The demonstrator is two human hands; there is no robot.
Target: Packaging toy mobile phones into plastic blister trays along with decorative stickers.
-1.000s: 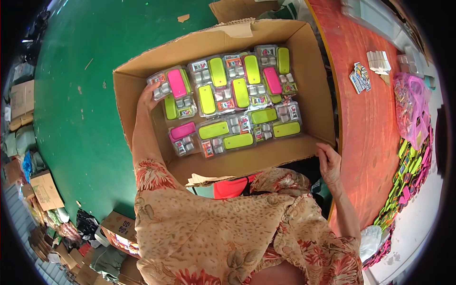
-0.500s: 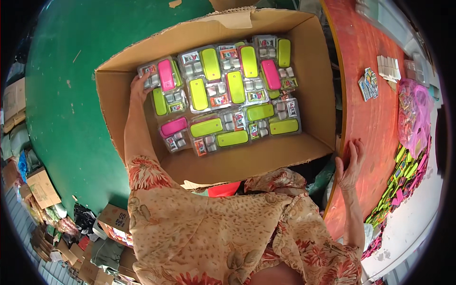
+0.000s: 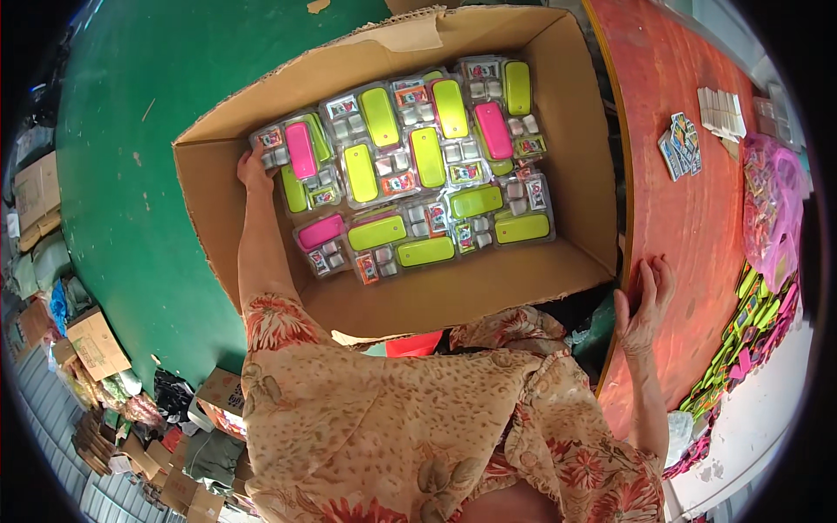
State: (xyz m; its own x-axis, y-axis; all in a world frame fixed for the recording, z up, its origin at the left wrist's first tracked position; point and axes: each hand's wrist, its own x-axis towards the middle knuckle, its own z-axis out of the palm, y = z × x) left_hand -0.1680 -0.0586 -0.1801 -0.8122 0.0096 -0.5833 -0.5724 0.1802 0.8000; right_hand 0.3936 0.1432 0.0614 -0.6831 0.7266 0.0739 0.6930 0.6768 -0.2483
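Clock directions are being taken from the centre of a large, rectangular, brown cardboard box (image 3: 471, 292), in which clear plastic packs (image 3: 427, 157) with lime-green or pink cases are being held. Between nine and ten o'clock, inside the box, a clear plastic pack with a bright pink oblong case (image 3: 302, 150) is being touched at its outer edge by the bare left hand (image 3: 255, 172); the fingertips are being partly hidden, so whether a grasp is being applied cannot be told. At four o'clock, a red wooden tabletop (image 3: 667, 222) is being touched by the bare right hand (image 3: 645, 307), released, fingers loosely curved and thumb apart. At three o'clock, printed cards (image 3: 679, 148) are being displayed on the red tabletop, near a translucent pink plastic bag (image 3: 772, 205). At nine o'clock, a flat green surface (image 3: 139, 200) is being exposed beside the box.
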